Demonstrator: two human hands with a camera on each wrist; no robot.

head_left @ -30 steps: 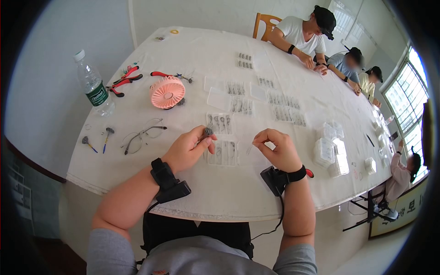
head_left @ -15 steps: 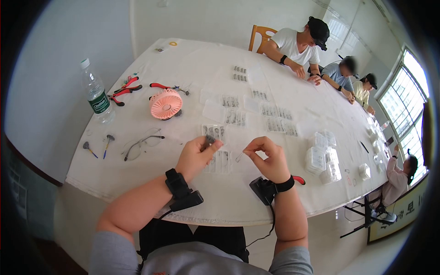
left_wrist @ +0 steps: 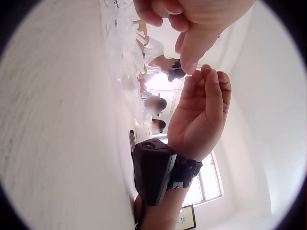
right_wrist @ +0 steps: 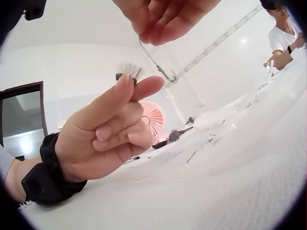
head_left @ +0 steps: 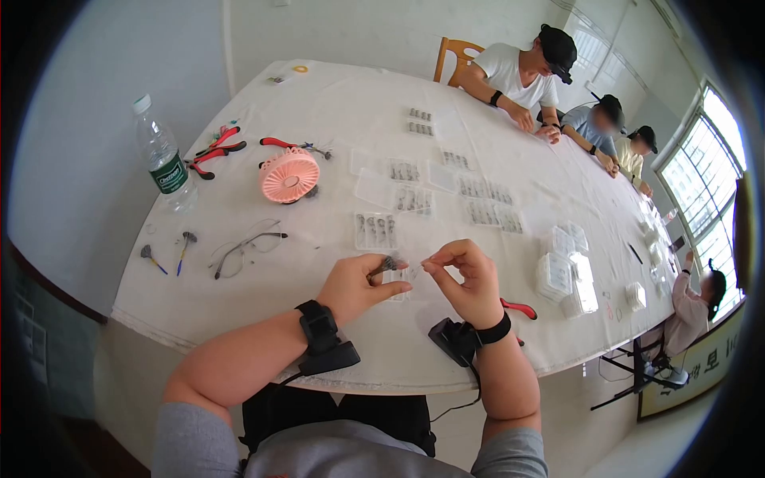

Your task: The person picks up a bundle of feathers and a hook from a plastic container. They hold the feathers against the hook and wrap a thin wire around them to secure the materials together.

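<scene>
My left hand (head_left: 355, 280) pinches a small dark bundle of fine grey bristles (right_wrist: 132, 71) between thumb and forefinger; its other fingers curl in. Facing it, my right hand (head_left: 468, 275) holds a thin line (right_wrist: 145, 50) by the fingertips, and a small dark fishhook (right_wrist: 166, 73) hangs at the lower end. In the right wrist view, the hook hangs just right of the left fingertips. A clear compartment box (head_left: 396, 296) lies under the hands, partly hidden by the left one. Just beyond, another clear box (head_left: 375, 232) holds several dark pieces in its slots.
To the left are a pink fan (head_left: 289, 177), a water bottle (head_left: 169, 167), eyeglasses (head_left: 247, 251) and red-handled pliers (head_left: 215, 151). Clear boxes (head_left: 566, 275) stand stacked at right. Another red-handled tool (head_left: 519, 309) lies by my right wrist. Several people sit around the table.
My left hand has moved right and nearer to me with the bristle bundle, now covering part of the near box. The two hands' fingertips are much closer together. The head view has shifted slightly.
</scene>
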